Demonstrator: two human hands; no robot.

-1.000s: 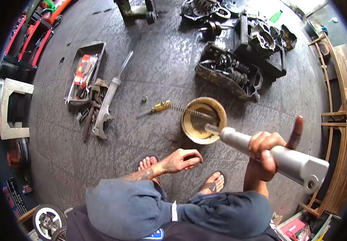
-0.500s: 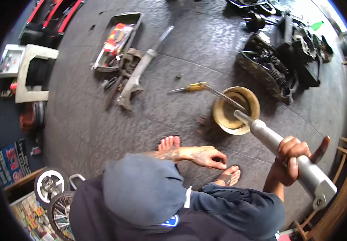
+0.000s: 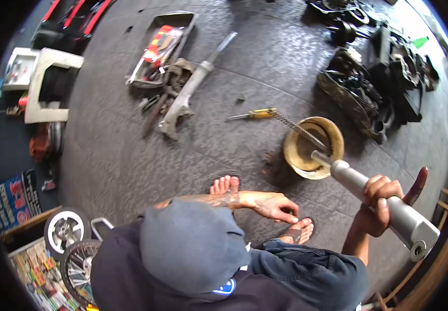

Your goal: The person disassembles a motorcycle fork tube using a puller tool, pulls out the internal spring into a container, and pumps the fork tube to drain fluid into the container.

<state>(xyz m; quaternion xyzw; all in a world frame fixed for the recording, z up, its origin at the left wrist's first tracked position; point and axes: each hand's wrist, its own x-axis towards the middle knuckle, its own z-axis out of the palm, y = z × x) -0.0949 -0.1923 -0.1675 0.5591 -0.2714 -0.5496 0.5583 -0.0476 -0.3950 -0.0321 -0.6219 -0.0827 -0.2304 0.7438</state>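
Observation:
My right hand (image 3: 382, 199) is wrapped round a silver fork tube (image 3: 351, 179), its index finger stretched out. The tube slants, with its narrow end over a yellowish bucket (image 3: 290, 150) and its lug end at the lower right. My left hand (image 3: 275, 206) hangs beside my left knee, fingers curled loosely, touching no object. A long spring (image 3: 299, 128) leans on the bucket's rim, one end inside. Its other end meets a yellow-handled screwdriver (image 3: 261, 113) lying on the floor.
A second fork leg (image 3: 187, 93) lies beside a metal tray (image 3: 188, 23) with packets and tools. Dark engine parts (image 3: 356, 93) stand at the upper right. Wheels (image 3: 66, 230) are at the lower left, a wooden rack (image 3: 444, 249) at the right edge. A small cap (image 3: 241, 98) lies on the floor.
The view has swung, so the floor objects appear farther right. My right hand still holds the tube over the bucket. My left hand has curled its fingers slightly more.

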